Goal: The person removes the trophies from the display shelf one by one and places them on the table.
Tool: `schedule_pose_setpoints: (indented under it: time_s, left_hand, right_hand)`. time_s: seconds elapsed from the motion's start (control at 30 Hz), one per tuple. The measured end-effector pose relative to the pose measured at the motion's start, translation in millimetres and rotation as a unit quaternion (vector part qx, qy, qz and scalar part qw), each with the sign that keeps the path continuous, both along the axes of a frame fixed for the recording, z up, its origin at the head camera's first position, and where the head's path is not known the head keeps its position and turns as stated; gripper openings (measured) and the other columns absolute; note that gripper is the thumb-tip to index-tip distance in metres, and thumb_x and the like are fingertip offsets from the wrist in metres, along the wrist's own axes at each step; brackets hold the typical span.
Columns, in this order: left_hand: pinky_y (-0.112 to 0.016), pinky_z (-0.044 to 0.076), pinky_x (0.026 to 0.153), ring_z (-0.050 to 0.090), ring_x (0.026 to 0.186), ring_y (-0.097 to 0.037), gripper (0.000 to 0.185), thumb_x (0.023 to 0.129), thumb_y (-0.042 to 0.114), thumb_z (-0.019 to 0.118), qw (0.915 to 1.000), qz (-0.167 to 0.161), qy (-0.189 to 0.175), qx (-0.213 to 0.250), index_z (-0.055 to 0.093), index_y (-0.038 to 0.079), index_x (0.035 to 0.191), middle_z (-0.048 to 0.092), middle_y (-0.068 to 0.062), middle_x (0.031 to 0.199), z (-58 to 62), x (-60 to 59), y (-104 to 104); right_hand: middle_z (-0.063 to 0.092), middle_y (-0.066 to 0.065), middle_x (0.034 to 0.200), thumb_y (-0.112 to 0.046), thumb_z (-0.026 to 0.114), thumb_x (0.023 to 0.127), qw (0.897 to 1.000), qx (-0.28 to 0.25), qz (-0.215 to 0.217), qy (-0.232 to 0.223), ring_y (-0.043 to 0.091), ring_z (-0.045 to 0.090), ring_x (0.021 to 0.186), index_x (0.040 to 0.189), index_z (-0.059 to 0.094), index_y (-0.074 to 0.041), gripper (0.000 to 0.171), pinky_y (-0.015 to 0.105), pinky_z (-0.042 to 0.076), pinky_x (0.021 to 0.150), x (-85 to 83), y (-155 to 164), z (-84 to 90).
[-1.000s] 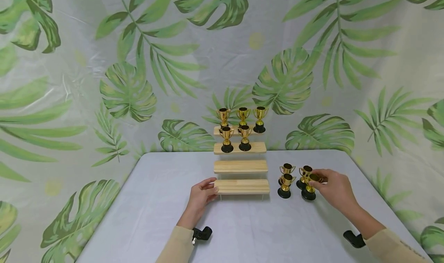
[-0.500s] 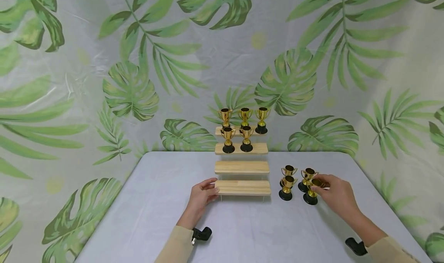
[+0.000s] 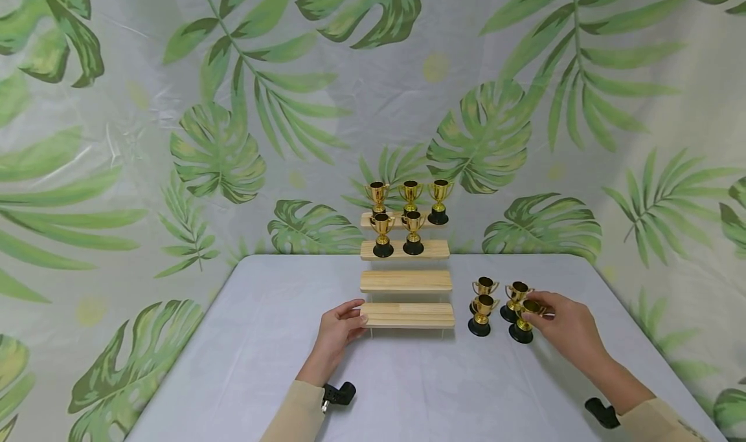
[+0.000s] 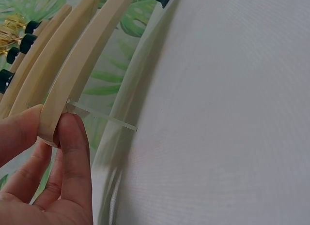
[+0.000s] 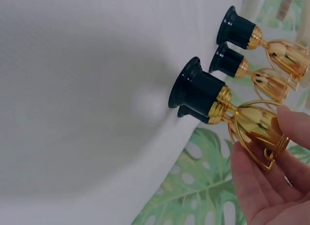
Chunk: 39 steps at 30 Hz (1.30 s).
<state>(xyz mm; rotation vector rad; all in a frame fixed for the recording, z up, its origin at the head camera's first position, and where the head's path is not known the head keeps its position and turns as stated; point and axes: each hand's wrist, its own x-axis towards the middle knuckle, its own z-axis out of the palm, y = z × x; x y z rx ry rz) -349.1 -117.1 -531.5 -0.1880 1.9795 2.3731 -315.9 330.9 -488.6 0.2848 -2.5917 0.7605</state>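
Note:
My left hand [image 3: 338, 329] pinches the left end of the lowest wooden step [image 3: 408, 314] of a tiered display stand, thumb above and fingers beneath in the left wrist view. My right hand [image 3: 568, 325] grips a small gold trophy cup [image 5: 201, 92] with a black base by its upper bowl and handle. That cup is upright, front right in a small cluster on the table. Just behind it stands another trophy cup [image 3: 509, 314], with two more cups [image 3: 480, 327] to their left.
Three trophy cups [image 3: 440, 217] line the stand's top step, and two more cups [image 3: 413, 246] stand on the step below. The third step [image 3: 406, 279] is bare wood. A white cloth [image 3: 280, 299] covers the table; a leaf-patterned curtain [image 3: 361, 118] hangs behind.
The head view has shifted slightly. My right hand stays on the same trophy cup and my left hand on the step's end.

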Motion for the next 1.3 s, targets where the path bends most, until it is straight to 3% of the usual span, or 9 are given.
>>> schedule_pose_setpoints:
  time_s: [0.27, 0.5, 0.6, 0.83, 1.1, 1.3]
  left_hand:
    - [-0.032, 0.060, 0.076, 0.066, 0.081, -0.015, 0.045, 0.085, -0.002, 0.075, 1.0000, -0.001, 0.001, -0.004, 0.065, -0.002, 0.129, 0.063, -0.012, 0.104, -0.8, -0.1, -0.2]
    - [-0.032, 0.060, 0.076, 0.066, 0.082, -0.016, 0.046, 0.085, -0.001, 0.075, 1.0000, -0.006, 0.001, -0.001, 0.065, -0.002, 0.130, 0.063, -0.013, 0.105, -1.4, -1.7, -0.3]
    - [-0.032, 0.060, 0.077, 0.066, 0.082, -0.016, 0.047, 0.085, -0.001, 0.075, 1.0000, -0.006, 0.001, -0.001, 0.064, -0.002, 0.130, 0.063, -0.013, 0.106, -1.2, -1.8, -0.4]
    - [-0.032, 0.060, 0.076, 0.066, 0.081, -0.016, 0.047, 0.085, -0.001, 0.075, 1.0000, -0.007, 0.005, 0.000, 0.064, -0.003, 0.131, 0.063, -0.012, 0.103, -0.3, -1.9, -0.6]
    - [-0.033, 0.060, 0.076, 0.066, 0.081, -0.016, 0.046, 0.084, -0.002, 0.076, 1.0000, -0.004, 0.003, 0.001, 0.065, -0.002, 0.129, 0.063, -0.012, 0.103, -1.1, -1.2, -1.5]
    - [-0.034, 0.060, 0.079, 0.066, 0.081, -0.016, 0.047, 0.085, 0.000, 0.077, 1.0000, -0.007, 0.002, -0.002, 0.064, -0.002, 0.130, 0.062, -0.013, 0.105, -2.3, -1.4, -1.8]
  right_hand:
    - [0.073, 0.012, 0.097, -0.023, 0.082, 0.085, 0.999, 0.022, 0.005, -0.026, 0.034, 0.070, 0.084, 0.125, 0.067, -0.005, 0.047, 0.040, 0.053, 0.058, 0.5, 2.4, 3.1]
    - [0.070, 0.018, 0.109, -0.028, 0.083, 0.085, 0.999, 0.029, 0.015, -0.030, 0.040, 0.068, 0.091, 0.130, 0.064, -0.003, 0.056, 0.054, 0.055, 0.071, 3.3, 5.1, 9.3]
    - [0.069, 0.017, 0.109, -0.031, 0.083, 0.085, 0.999, 0.035, 0.015, -0.028, 0.040, 0.067, 0.092, 0.131, 0.064, -0.004, 0.057, 0.054, 0.055, 0.072, 3.5, 5.4, 13.0]
    - [0.067, 0.016, 0.109, -0.032, 0.084, 0.083, 0.999, 0.041, 0.015, 0.000, 0.039, 0.066, 0.095, 0.129, 0.065, -0.005, 0.057, 0.052, 0.057, 0.071, 5.8, 5.4, 21.4]
    - [0.066, 0.014, 0.106, -0.032, 0.084, 0.083, 0.997, 0.061, 0.012, 0.038, 0.034, 0.063, 0.090, 0.126, 0.066, -0.007, 0.053, 0.045, 0.051, 0.058, 10.2, 3.6, 32.7]
    - [0.065, 0.014, 0.109, -0.032, 0.084, 0.083, 0.997, 0.062, 0.009, 0.052, 0.035, 0.063, 0.095, 0.126, 0.066, -0.008, 0.052, 0.051, 0.052, 0.061, 12.8, 0.9, 38.9]
